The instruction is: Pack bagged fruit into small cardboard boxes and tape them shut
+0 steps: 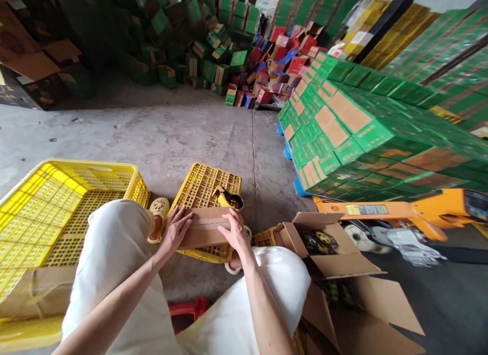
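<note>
Crate (200, 182): yellow, on the floor (171, 134).
Carton (206, 225): over the crate, contact hard to judge; steadying it seems the step.
Left hand (177, 227): fingers apart on its left end.
Right hand (235, 230): fingers apart on its right end; next move likely calls for even pressure.

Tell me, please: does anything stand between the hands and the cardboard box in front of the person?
Nothing visible does: the left hand and right hand touch the cardboard box directly. The black-and-yellow tool lies beyond it, not between.
</note>
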`<state>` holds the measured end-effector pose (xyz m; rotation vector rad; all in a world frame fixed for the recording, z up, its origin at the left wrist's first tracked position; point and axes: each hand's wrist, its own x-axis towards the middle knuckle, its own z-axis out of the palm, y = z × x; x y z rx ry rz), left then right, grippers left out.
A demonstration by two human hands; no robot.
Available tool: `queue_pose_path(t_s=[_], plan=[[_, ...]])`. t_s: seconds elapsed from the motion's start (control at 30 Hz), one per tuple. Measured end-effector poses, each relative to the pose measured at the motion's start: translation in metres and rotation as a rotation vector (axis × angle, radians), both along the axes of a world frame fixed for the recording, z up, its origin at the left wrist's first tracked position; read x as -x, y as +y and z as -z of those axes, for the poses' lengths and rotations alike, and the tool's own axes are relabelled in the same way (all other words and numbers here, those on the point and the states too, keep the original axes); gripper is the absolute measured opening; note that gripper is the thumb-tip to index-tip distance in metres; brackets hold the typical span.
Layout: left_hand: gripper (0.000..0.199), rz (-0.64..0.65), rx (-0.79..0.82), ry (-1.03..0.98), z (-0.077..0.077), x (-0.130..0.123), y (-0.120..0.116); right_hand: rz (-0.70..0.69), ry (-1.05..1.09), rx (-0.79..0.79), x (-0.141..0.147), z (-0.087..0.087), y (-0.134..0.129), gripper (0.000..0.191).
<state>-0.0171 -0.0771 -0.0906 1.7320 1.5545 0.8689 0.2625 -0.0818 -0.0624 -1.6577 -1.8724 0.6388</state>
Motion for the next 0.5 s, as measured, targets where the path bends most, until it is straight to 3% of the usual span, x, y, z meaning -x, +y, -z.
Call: queue_pose_path(t_s=[0.1, 0.2, 0.27, 0.4, 0.5], plan=[[0.047, -0.139, 0.041, -0.128, -0.003, 0.0, 0.002, 0.023, 0.047, 0.045, -0.002, 0.001, -0.001, 0.036], [0.075, -0.283, 0.123, -0.216, -0.007, 0.0, 0.001, 0.096, 0.098, 0.09, -0.003, 0.005, -0.002, 0.05], [0.084, -0.349, 0.266, -0.294, -0.011, 0.001, -0.001, 0.192, 0.136, 0.124, -0.006, 0.009, -0.001, 0.065], [0.069, -0.355, 0.502, -0.429, -0.015, 0.004, -0.002, 0.392, 0.229, 0.222, -0.016, 0.013, 0.004, 0.085], [0.065, -0.342, 0.512, -0.468, -0.014, 0.006, -0.002, 0.421, 0.236, 0.308, -0.019, 0.013, 0.006, 0.078]])
